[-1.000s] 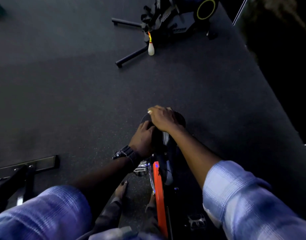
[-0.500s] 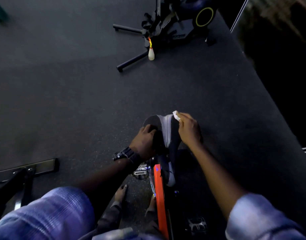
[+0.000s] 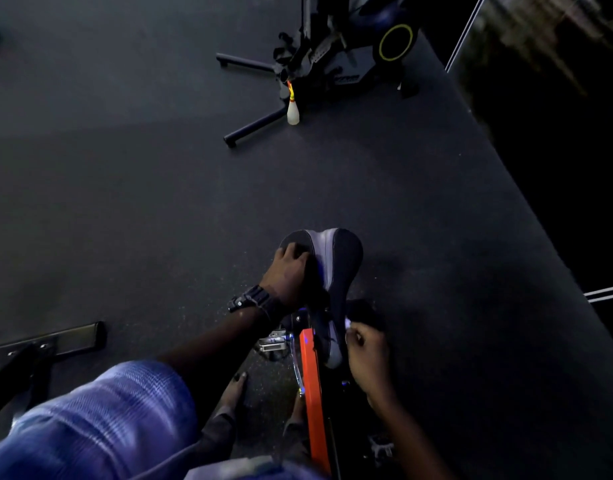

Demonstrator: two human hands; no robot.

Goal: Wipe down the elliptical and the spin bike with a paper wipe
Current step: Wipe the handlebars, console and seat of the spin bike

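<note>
The left hand (image 3: 291, 271) grips the wide back of the spin bike's saddle (image 3: 336, 261), fingers curled over its edge to steady it. The right hand (image 3: 367, 355) pinches a paper wipe (image 3: 348, 323) against the saddle's narrow nose, beside the orange frame (image 3: 310, 379). Only a small white corner of the wipe shows, so it looks bunched; the risk is that bare fingers rub the saddle instead of paper. In this dim light, patches could be missed. A pedal (image 3: 273, 342) sits close below the left wrist and could catch the watch (image 3: 251, 301). The other machine (image 3: 336, 60) stands well apart across the floor.
</note>
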